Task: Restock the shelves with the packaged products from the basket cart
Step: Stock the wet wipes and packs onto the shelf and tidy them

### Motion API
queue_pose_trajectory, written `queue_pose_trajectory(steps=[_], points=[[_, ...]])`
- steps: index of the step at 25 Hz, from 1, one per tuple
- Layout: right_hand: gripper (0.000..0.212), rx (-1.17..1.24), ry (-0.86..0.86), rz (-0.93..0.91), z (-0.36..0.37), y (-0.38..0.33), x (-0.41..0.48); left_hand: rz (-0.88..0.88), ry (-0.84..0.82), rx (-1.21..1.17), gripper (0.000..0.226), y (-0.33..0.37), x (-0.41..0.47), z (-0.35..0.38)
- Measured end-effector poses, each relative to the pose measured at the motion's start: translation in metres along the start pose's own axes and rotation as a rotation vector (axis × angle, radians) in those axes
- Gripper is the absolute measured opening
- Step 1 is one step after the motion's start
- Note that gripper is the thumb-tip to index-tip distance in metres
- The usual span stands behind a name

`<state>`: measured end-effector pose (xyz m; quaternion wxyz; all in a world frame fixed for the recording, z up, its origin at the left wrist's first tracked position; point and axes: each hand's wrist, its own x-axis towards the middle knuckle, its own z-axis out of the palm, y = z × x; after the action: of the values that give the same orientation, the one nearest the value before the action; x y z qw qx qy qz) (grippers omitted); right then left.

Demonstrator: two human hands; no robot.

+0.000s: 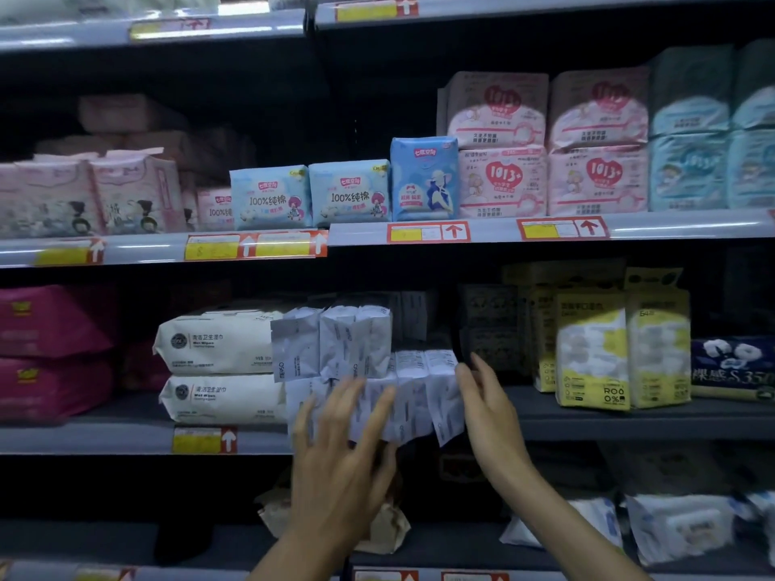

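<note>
Several small white sachet packs (413, 396) stand in a row at the front of the middle shelf (587, 425), with more white packs (352, 341) stacked above them. My left hand (335, 459) is spread with straight fingers against the front of the lower row. To the right, my right hand (486, 408) lies flat against the right end of the same row, fingers straight and pointing up. Neither hand grips a pack. The basket cart is out of view.
Two cream wet-wipe packs (218, 371) lie stacked left of the white packs, and magenta packs (50, 350) sit further left. Yellow-and-white packs (620, 354) stand to the right. The shelf above holds blue packs (310, 197) and pink packs (549, 148). Brown bags (386, 530) lie on the shelf below.
</note>
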<state>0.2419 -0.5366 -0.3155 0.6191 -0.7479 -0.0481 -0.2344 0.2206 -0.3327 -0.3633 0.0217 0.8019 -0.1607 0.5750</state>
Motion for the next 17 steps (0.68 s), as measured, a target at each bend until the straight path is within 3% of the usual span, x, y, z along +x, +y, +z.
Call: queue_pose_trajectory(steps=[4, 7, 12, 17], points=[[0.087, -0.214, -0.057, -0.196, 0.011, 0.011, -0.020, -0.229, -0.110, 0.070, 0.087, -0.029, -0.014, -0.003], [0.090, -0.216, -0.020, -0.245, 0.032, 0.012, -0.016, -0.213, -0.159, 0.047, 0.089, -0.037, -0.002, 0.021], [0.084, -0.425, 0.120, -0.283, 0.050, 0.025, 0.002, -0.227, -0.146, 0.079, 0.090, -0.037, 0.007, 0.054], [0.087, -0.360, -0.026, -0.227, 0.039, 0.022, 0.004, -0.224, -0.180, 0.126, 0.090, -0.034, 0.007, 0.039]])
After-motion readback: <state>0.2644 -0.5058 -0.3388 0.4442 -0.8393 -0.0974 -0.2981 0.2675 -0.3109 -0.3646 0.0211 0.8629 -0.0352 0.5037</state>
